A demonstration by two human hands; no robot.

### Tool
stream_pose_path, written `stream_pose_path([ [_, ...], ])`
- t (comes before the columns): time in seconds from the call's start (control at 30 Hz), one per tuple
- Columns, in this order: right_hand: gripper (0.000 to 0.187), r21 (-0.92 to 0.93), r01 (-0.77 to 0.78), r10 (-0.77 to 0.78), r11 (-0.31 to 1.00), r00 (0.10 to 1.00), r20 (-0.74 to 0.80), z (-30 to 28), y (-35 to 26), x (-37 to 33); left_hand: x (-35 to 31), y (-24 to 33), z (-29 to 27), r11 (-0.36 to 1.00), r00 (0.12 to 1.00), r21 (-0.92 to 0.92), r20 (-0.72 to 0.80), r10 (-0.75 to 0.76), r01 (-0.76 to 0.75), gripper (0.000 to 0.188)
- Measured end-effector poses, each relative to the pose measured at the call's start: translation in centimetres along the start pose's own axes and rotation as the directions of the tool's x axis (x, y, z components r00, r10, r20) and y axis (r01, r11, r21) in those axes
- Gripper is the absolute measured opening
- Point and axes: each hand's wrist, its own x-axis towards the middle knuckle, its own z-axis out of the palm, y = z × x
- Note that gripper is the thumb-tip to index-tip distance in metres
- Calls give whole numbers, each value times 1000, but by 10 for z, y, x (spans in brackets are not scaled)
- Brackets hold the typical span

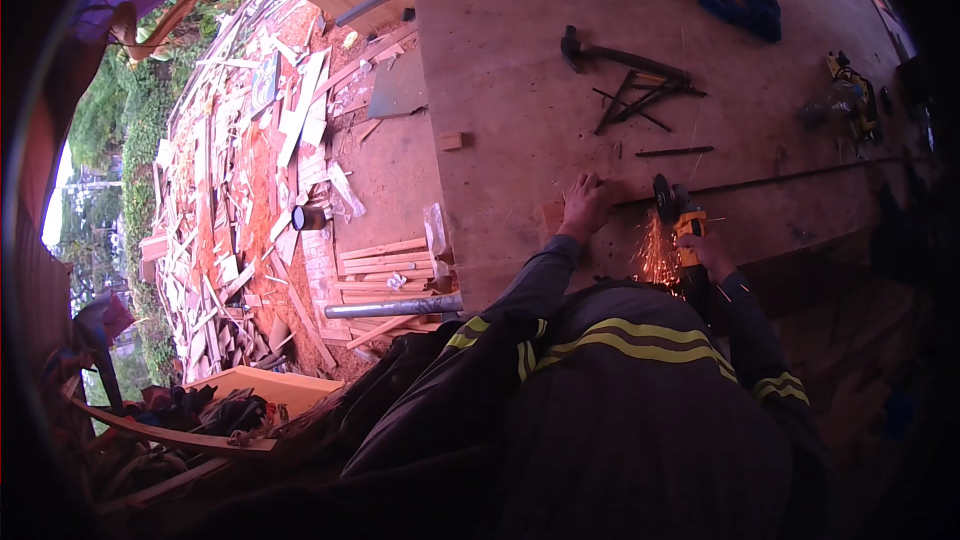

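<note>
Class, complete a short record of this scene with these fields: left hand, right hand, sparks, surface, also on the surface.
Left hand: bare left hand at the left end of a long, thin dark rod; exact grip unclear
Right hand: bare right hand closed around a yellow-and-black angle grinder
Sparks: orange sparks spraying from the grinder toward the person's body
Surface: broad, flat brown wooden tabletop
Also on the surface: dark hammer, crossed short dark rods, crumpled blue cloth, small wooden block
</note>
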Motion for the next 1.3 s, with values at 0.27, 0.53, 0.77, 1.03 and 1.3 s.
stream_pose_path([
  [0.27, 25, -3, -43, 44, 999, 999, 11, -1, -9, -4, -1, 2, -2, 999, 999, -20, 18, -38, 38, 49],
  [0.53, 25, 30, 77, -78, 997, 996, 41, -8, 10, 13, 0, 1, -2, 999, 999, -24, 15, -28, 28, 48],
  [0.77, 24, -64, 39, -40, 997, 999, -10, 1, -12, -2, 1, -1, 0, 999, 999, -16, 22, -33, 33, 50],
  [1.03, 23, 2, 27, -27, 1000, 1000, 15, 9, -26, -15, -2, -1, -1, 998, 998, -24, 21, -57, 58, 47],
  [1.3, 25, -45, 41, -43, 998, 999, -28, 1, -3, 1, 1, 8, -8, 999, 999, -7, -4, -41, 41, 44],
])
